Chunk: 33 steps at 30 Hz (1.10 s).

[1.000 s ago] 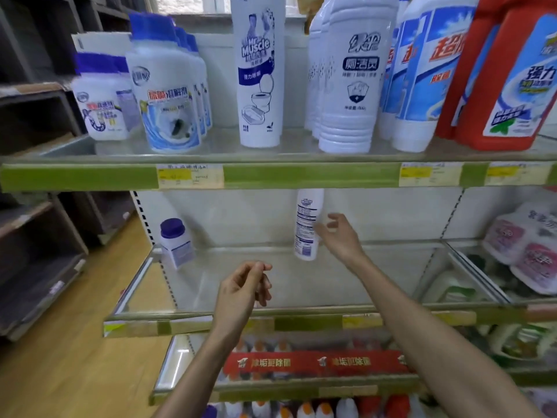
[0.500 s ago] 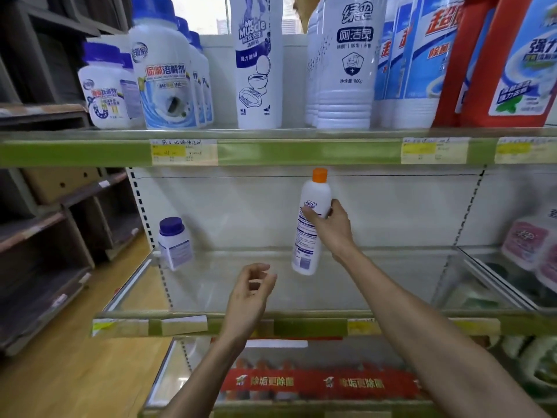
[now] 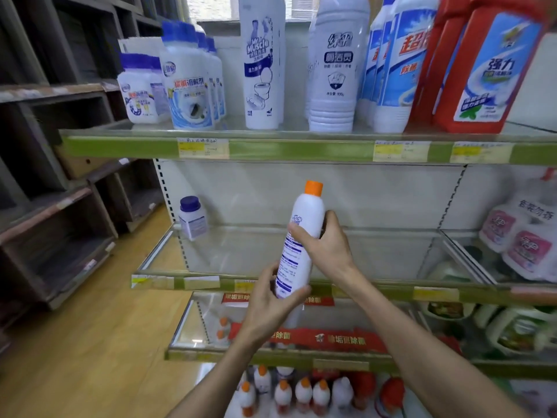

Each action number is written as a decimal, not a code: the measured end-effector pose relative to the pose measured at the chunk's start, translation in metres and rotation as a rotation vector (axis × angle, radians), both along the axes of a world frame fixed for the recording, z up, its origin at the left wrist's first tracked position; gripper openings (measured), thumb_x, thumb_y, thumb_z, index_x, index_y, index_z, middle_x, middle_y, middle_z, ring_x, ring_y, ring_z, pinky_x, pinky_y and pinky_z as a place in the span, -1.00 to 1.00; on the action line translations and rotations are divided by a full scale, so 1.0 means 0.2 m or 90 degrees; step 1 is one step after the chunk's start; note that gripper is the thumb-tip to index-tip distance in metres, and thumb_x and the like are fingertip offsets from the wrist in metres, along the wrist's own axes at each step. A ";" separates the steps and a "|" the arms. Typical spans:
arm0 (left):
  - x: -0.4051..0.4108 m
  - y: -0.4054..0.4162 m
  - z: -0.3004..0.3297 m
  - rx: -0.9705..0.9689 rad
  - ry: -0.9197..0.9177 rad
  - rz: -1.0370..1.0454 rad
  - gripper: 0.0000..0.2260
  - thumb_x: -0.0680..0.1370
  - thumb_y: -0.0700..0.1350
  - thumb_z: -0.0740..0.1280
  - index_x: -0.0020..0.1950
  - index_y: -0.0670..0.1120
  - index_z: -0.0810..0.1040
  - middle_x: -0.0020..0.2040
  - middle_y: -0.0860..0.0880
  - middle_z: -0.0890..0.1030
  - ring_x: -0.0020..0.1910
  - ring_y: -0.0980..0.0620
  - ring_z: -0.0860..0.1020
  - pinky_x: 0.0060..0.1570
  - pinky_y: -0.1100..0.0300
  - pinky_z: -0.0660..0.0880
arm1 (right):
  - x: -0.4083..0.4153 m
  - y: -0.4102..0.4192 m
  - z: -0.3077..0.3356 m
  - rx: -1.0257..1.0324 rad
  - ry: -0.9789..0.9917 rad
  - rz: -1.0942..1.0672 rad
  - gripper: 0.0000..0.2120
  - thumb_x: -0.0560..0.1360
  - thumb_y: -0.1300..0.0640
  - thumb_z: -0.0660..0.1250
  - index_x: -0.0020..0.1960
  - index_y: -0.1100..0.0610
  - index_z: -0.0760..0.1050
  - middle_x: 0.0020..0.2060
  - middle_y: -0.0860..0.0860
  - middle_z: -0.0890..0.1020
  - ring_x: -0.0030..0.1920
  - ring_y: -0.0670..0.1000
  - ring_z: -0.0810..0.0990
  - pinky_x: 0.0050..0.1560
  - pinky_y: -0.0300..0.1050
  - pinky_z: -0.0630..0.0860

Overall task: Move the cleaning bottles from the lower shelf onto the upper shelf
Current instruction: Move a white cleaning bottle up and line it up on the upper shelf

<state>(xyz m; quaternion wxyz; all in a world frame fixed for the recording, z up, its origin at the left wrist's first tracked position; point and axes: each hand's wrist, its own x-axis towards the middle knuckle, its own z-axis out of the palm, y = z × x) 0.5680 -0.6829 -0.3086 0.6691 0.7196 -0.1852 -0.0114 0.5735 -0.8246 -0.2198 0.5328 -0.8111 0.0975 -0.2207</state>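
A white bottle with an orange cap (image 3: 301,236) is held upright in front of the lower shelf (image 3: 301,283), clear of its glass. My right hand (image 3: 327,245) grips its middle from the right. My left hand (image 3: 269,300) holds its base, thumb across the bottom edge. A small white jar with a blue lid (image 3: 193,218) stands at the back left of the lower shelf. The upper shelf (image 3: 301,149) carries a row of white, blue-labelled and red cleaning bottles.
On the upper shelf there are gaps beside the tall Mr Muscle bottle (image 3: 262,64). Pink-labelled pouches (image 3: 518,239) fill the lower shelf's right section. Dark wooden racks (image 3: 54,206) stand at the left over a wooden floor. Shelves below hold orange-capped bottles (image 3: 283,393).
My right hand has pulled the bottle forward and down, out from the shelf. My left hand rose from empty air and took hold of the bottle's base.
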 end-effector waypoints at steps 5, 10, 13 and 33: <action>-0.18 0.13 0.21 -0.110 0.086 -0.127 -0.47 0.33 0.16 0.43 0.19 -0.11 0.57 -0.09 -0.06 0.66 -0.18 -0.06 0.61 -0.22 0.12 0.54 | -0.21 0.08 0.24 0.099 -0.053 0.152 -0.45 0.36 -0.23 0.51 0.17 0.05 0.42 -0.01 -0.06 0.64 -0.12 -0.21 0.64 -0.13 -0.24 0.54; -0.35 0.27 0.48 -0.341 0.321 -0.384 -0.22 0.30 0.25 0.49 0.32 -0.26 0.51 -0.07 -0.18 0.58 -0.29 -0.10 0.57 -0.26 0.08 0.53 | -0.33 0.25 0.53 0.250 -0.084 0.216 -0.60 0.43 -0.20 0.41 0.08 0.08 0.48 -0.10 -0.03 0.70 -0.12 -0.03 0.69 -0.16 -0.10 0.57; -0.43 0.37 0.64 -0.421 0.397 -0.524 -0.28 0.36 0.21 0.45 0.34 -0.27 0.48 -0.04 -0.16 0.56 -0.33 -0.08 0.57 -0.29 0.11 0.54 | -0.39 0.34 0.69 0.262 -0.096 0.214 -0.67 0.53 -0.14 0.37 0.05 0.12 0.51 -0.09 0.07 0.69 -0.12 0.06 0.67 -0.07 0.05 0.56; -0.45 0.47 1.03 -0.099 0.048 -0.126 -0.60 0.46 0.08 0.50 0.25 -0.01 0.57 0.08 0.01 0.73 0.04 -0.01 0.70 -0.02 0.11 0.65 | -0.44 0.44 1.06 0.150 -0.217 0.106 -0.73 0.52 -0.04 0.43 0.11 0.07 0.49 -0.02 0.14 0.72 -0.02 0.14 0.73 0.03 0.20 0.66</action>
